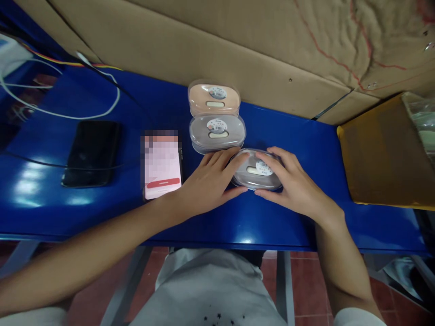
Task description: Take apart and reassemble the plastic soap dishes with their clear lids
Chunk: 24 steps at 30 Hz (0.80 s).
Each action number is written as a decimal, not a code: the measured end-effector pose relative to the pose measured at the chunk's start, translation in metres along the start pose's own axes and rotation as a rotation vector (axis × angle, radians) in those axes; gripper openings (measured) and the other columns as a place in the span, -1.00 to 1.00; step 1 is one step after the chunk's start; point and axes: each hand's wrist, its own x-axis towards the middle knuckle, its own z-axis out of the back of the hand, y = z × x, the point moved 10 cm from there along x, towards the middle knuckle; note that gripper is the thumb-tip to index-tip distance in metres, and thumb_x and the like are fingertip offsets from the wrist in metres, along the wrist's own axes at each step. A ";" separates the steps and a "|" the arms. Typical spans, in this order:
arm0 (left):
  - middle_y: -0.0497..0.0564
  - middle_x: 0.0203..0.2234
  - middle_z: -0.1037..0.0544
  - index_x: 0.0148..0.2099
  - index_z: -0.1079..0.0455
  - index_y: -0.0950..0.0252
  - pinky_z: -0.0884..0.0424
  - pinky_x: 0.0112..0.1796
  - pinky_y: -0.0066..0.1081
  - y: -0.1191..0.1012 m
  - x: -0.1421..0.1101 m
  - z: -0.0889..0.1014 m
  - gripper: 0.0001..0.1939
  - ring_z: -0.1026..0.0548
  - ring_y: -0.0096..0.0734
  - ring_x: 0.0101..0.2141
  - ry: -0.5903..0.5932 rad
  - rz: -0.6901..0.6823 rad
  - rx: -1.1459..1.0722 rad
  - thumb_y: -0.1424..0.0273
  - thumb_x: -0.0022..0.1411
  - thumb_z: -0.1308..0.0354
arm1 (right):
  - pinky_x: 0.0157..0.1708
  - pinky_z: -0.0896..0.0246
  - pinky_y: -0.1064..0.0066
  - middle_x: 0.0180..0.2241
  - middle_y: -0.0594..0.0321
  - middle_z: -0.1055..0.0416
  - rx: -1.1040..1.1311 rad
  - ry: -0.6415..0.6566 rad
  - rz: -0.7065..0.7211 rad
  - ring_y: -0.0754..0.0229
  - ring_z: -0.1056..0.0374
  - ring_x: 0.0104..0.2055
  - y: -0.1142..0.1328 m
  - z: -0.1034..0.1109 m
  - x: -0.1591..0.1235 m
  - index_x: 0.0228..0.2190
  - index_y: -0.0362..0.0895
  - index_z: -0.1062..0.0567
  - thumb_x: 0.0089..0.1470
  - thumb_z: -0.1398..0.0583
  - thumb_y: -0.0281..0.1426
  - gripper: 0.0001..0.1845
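Observation:
A grey oval plastic case (257,173) with a round label lies on the blue table (238,222) in front of me. My left hand (209,183) grips its left end, fingers over the top and thumb at the near side. My right hand (294,185) grips its right end the same way. Behind it a second grey case (217,132) and a peach-coloured case (213,97) sit in a row toward the wall.
A phone with a lit pink screen (161,166) lies left of my left hand. A dark phone (91,153) lies further left with white cables (61,115). A yellow-brown padded bag (380,158) sits at the right. Cardboard (238,45) lines the back.

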 end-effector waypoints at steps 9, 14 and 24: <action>0.28 0.33 -0.37 0.46 -0.11 0.22 -0.27 0.30 0.08 0.009 0.001 -0.001 -0.17 -0.34 0.10 0.33 -0.002 0.038 -0.130 0.00 0.35 -0.33 | 0.33 -0.19 -0.16 0.39 -0.04 -0.21 0.019 -0.007 0.018 -0.21 -0.19 0.42 -0.004 0.000 0.001 0.47 0.09 -0.12 0.31 -0.25 0.03 -0.14; 0.26 0.32 -0.40 0.45 -0.16 0.21 -0.28 0.28 0.07 0.010 0.002 0.001 -0.19 -0.37 0.10 0.31 -0.017 0.038 -0.075 0.00 0.34 -0.34 | 0.36 -0.15 -0.15 0.41 -0.05 -0.16 0.015 -0.008 0.017 -0.22 -0.13 0.45 -0.005 -0.002 0.001 0.47 0.08 -0.12 0.29 -0.25 0.07 -0.11; 0.26 0.27 -0.45 0.40 -0.24 0.23 -0.35 0.23 0.07 0.011 0.002 0.005 -0.22 -0.43 0.13 0.26 -0.029 0.040 -0.026 -0.02 0.31 -0.36 | 0.39 -0.03 -0.27 0.52 -0.16 0.10 -0.095 0.069 -0.010 -0.30 0.09 0.53 0.005 -0.015 -0.002 0.53 0.02 0.19 0.37 -0.12 0.07 -0.04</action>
